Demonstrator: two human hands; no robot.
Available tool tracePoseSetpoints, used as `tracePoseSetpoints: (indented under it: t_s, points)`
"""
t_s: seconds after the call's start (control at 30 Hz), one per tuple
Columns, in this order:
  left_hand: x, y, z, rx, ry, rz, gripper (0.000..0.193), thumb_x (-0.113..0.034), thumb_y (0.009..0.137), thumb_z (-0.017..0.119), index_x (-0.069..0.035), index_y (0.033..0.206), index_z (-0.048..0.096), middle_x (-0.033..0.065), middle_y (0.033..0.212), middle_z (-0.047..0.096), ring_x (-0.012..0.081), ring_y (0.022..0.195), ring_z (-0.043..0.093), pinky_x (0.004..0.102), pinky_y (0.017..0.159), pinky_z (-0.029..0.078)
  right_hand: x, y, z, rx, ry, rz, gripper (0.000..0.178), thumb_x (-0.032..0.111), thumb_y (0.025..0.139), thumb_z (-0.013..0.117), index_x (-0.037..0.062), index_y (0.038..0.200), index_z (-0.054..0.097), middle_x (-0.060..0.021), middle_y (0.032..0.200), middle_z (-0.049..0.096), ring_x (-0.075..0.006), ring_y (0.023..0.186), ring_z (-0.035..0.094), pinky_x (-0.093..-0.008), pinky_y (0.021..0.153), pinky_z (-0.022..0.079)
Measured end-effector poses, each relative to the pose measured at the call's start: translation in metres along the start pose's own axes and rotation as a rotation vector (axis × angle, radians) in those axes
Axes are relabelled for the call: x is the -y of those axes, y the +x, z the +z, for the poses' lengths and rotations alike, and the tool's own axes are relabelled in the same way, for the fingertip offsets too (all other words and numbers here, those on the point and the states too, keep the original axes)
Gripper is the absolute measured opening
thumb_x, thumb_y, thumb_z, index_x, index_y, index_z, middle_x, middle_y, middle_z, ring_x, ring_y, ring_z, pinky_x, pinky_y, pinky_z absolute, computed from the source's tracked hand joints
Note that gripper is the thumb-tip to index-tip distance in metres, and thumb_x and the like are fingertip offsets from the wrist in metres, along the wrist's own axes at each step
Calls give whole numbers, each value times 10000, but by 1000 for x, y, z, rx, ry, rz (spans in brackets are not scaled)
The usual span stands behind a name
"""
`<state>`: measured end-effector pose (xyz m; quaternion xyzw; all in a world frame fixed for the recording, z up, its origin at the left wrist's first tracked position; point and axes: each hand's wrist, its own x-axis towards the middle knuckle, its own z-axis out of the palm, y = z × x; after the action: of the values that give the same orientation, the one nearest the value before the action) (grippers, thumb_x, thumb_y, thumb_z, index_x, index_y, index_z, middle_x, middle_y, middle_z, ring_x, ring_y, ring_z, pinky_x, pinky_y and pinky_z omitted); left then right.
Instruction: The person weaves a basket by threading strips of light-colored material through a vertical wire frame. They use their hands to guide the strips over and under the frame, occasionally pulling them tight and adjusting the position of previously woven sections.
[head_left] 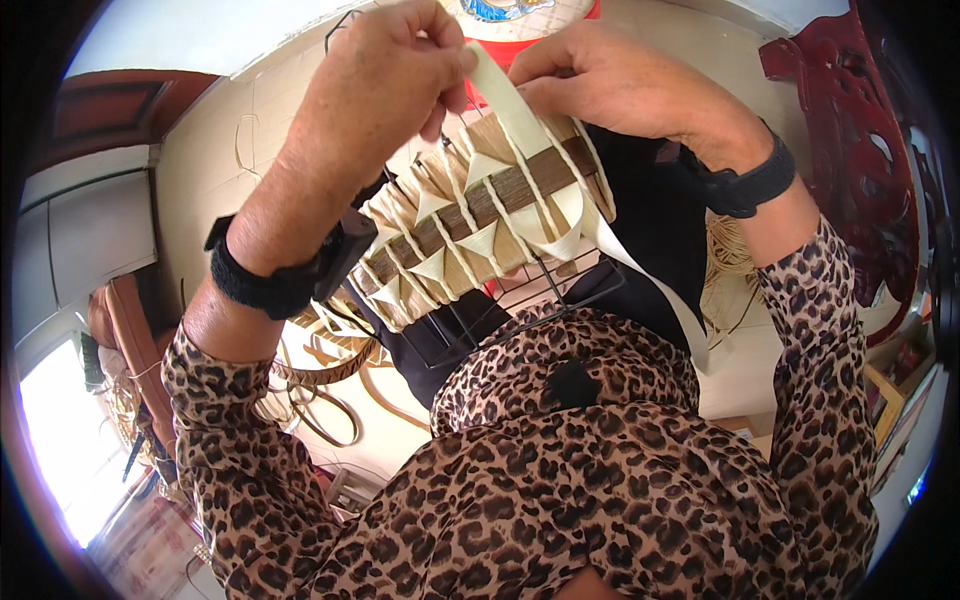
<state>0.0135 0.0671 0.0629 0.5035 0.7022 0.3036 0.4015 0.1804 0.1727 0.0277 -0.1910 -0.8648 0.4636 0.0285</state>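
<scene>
Weaving is well under way on a band of pale leaf strips (470, 225) built over a black wire frame (500, 310), held up in front of the person's chest above the lap. A dark brown strip (490, 200) runs lengthwise through the band, and cream strips cross it in a row of folded triangles from the lower left end up to the upper right. That stretch looks finished. At the upper right end one wide cream strip (515, 100) is not yet folded down: it rises from the band to the hands, and its loose tail (660, 290) hangs down over the right side of the lap. Bare wire shows below the band, so part of the frame appears left to cover.

The left hand (375, 85) pinches the top of the wide strip between thumb and fingers, closed narrowly on it. The right hand (610, 85) grips the same strip just beside it, fingers curled tight.

Loose curls of leaf strip (320, 390) lie on the pale floor (210, 180) beyond the left forearm, and a dark red carved chair (850, 150) stands to the right.
</scene>
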Motion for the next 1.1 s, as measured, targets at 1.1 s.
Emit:
tracePoseSetpoints:
  t_s: [1.1]
  points:
    - [6,-42,37,-23,574,286,451,-150,766,700,-4,1159,535,160,973,589,307,965,530,410,851,458,-4,9,24,-67,836,59,150,173,913,594,36,856,612,32,704,565,-34,593,527,-164,506,428]
